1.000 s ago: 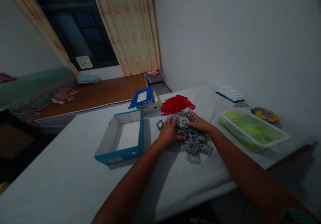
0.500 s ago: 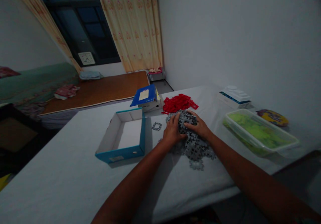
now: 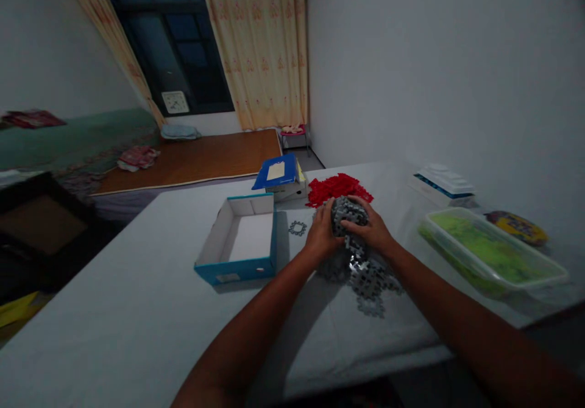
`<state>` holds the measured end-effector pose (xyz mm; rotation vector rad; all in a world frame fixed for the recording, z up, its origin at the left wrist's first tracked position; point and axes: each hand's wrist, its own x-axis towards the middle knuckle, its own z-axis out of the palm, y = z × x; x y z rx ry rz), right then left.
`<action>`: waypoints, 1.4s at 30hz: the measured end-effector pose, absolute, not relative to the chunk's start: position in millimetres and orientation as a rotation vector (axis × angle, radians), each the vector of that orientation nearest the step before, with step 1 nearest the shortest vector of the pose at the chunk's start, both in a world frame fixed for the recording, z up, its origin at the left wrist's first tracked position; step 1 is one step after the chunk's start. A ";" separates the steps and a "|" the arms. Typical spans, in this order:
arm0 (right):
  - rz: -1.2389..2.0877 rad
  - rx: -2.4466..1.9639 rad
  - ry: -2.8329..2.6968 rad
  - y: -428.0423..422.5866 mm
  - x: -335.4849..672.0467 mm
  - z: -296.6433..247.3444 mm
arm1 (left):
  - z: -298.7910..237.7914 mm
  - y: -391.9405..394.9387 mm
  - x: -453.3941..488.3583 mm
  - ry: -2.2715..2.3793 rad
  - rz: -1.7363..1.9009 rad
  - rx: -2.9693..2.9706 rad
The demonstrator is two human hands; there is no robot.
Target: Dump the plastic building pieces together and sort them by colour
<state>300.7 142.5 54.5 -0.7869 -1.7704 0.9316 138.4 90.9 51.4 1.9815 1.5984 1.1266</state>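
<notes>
Between my two hands a clump of grey notched plastic building pieces (image 3: 348, 212) is gathered up. My left hand (image 3: 323, 234) presses on its left side, fingers curled round it. On the right side my right hand (image 3: 371, 228) grips the same clump, thumb across the front. Below them more grey pieces (image 3: 368, 280) lie heaped on the white cloth, some partly hidden by my hands and forearms. One loose square grey piece (image 3: 297, 228) lies apart to the left. An open blue box (image 3: 242, 268) with a white inside stands left of the hands, and nothing shows in it.
A pile of red pieces (image 3: 338, 189) lies just beyond the hands. Behind the open box stands a box with a blue lid (image 3: 280, 170). On the right are a clear plastic tub (image 3: 498, 256) of green pieces, a white box (image 3: 443, 186) and a yellow-purple packet (image 3: 516, 226).
My hands have closed in on the grey clump and raised it slightly above the heap. The whole view has shifted a little to the left.
</notes>
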 end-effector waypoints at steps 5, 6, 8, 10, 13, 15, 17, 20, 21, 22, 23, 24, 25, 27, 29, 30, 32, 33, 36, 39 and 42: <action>0.974 -0.603 -1.805 138.3 247.7 94.2 | 94.7 67.3 90.0 1.680 1.236 2.001; 0.994 -0.545 -1.812 136.8 230.9 102.4 | 105.0 60.6 75.1 1.711 1.259 2.022; 1.059 -0.418 -1.807 133.1 192.2 115.4 | 123.1 46.6 41.8 1.801 1.284 2.042; 1.145 -0.304 -1.783 128.9 149.5 120.1 | 133.9 33.5 6.5 1.897 1.290 2.032; 1.281 -0.245 -1.735 123.6 89.6 108.3 | 130.8 18.4 -41.7 2.024 1.271 1.968; 1.328 -0.321 -1.775 122.1 60.3 92.7 | 117.8 11.6 -65.7 2.118 1.184 1.845; 1.313 -0.418 -1.894 123.1 42.4 78.3 | 101.8 7.0 -81.3 2.193 1.063 1.714; 1.253 -0.485 -2.109 127.8 33.8 69.1 | 83.6 3.3 -92.0 2.243 0.909 1.668; 1.238 -0.500 -2.173 129.3 34.4 69.7 | 80.4 2.8 -93.6 2.251 0.861 1.693; 1.220 -0.512 -2.234 130.4 36.7 71.8 | 78.8 2.2 -94.7 2.256 0.809 1.731; 1.197 -0.511 -2.291 131.2 40.6 75.0 | 78.5 1.5 -95.5 2.261 0.749 1.774; 1.167 -0.486 -2.337 131.9 46.5 78.8 | 79.5 0.5 -95.8 2.262 0.680 1.819; 1.131 -0.441 -2.368 132.8 54.9 83.2 | 81.6 -0.9 -95.6 2.266 0.606 1.858; 1.051 -0.343 -2.376 137.8 80.6 92.2 | 89.1 -4.6 -91.4 2.324 0.489 1.895; 0.994 -0.336 -2.334 150.9 119.9 100.4 | 100.0 -8.1 -78.3 2.433 0.513 1.932; 0.969 -0.388 -2.302 161.2 144.2 103.5 | 106.2 -8.8 -67.1 2.467 0.589 1.972; 0.925 -0.564 -2.242 188.1 198.7 106.0 | 117.1 -5.6 -35.1 2.391 0.779 2.104; 0.880 -0.679 -2.213 203.3 226.7 104.6 | 120.6 -1.1 -15.2 2.267 0.819 2.172; 0.806 -1.103 -2.214 244.3 299.4 89.2 | 116.8 26.3 47.4 1.871 0.692 2.210; 0.882 -1.330 -2.340 266.1 339.9 63.3 | 92.7 68.8 91.9 1.842 0.480 2.089; 1.023 -1.290 -2.418 271.6 348.7 41.5 | 63.5 111.6 106.6 1.963 0.290 1.934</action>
